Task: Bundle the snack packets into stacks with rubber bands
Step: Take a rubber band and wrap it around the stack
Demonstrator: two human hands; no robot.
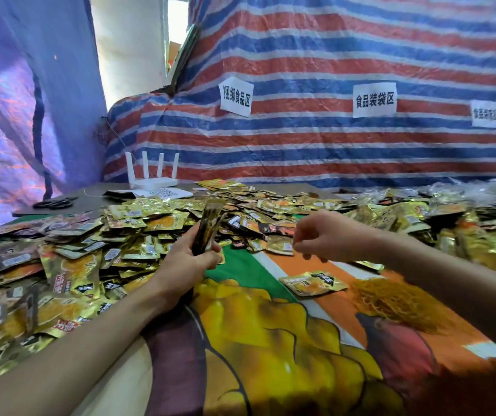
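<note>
Over the packet pile [270, 205], L hand [186, 261] grips upright stack [209, 225], R hand [323, 235] fingers curled (hold unclear).

The packets [138, 217] are glossy gold foil. The cloth [270, 340] looks matt; the tarp [330, 55] is crinkled woven plastic.

The printed cloth [270, 355] over the table bore a broad heap of gold snack packets [138, 235], one lone packet [312, 283], a white router [153, 179] and black scissors [56, 202].
</note>
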